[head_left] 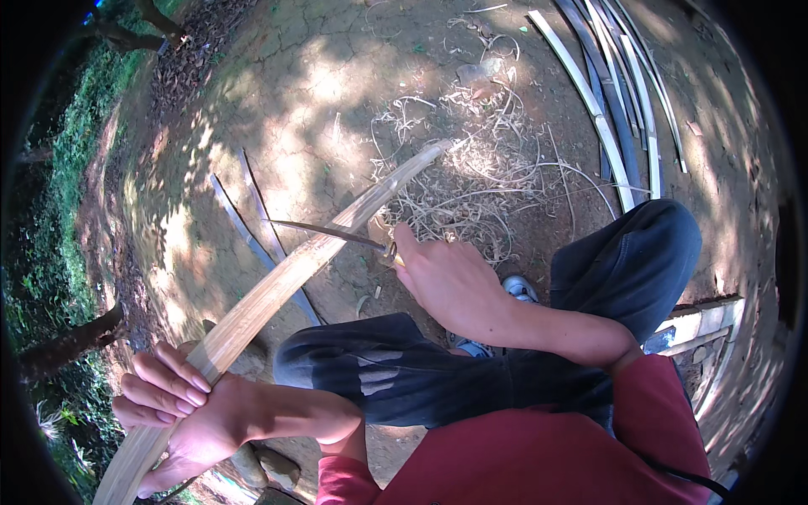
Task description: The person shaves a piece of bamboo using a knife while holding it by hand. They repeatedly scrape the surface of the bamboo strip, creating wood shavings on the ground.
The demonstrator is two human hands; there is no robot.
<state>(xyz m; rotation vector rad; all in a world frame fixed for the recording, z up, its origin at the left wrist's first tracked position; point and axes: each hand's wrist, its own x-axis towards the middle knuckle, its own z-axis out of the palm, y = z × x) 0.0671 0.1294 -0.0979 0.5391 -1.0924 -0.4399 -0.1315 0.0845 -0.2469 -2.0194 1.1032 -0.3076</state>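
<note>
A long, pale split-wood strip (pixel 269 296), perhaps bamboo, slants from the lower left up to the middle of the view. My left hand (pixel 200 414) is closed around its near part, fingers on top and thumb beneath. In my right hand (pixel 454 282) is a knife (pixel 324 229), gripped by a handle that the fingers mostly hide. Its thin dark blade lies across the strip's upper half and points left. Fine cut marks and lighter patches run along the strip's face. The far tip of the strip reaches over a heap of curly shavings (pixel 454 206).
Several long strips (pixel 627 126) lie bunched on the ground at the upper right. Thinner dark strips (pixel 240 220) lie left of the knife. My bent knees (pixel 627 252) flank the work. A pale slatted object (pixel 703 324) stands at right; stones (pixel 276 467) lie below my left forearm. Greenery (pixel 71 181) borders the left.
</note>
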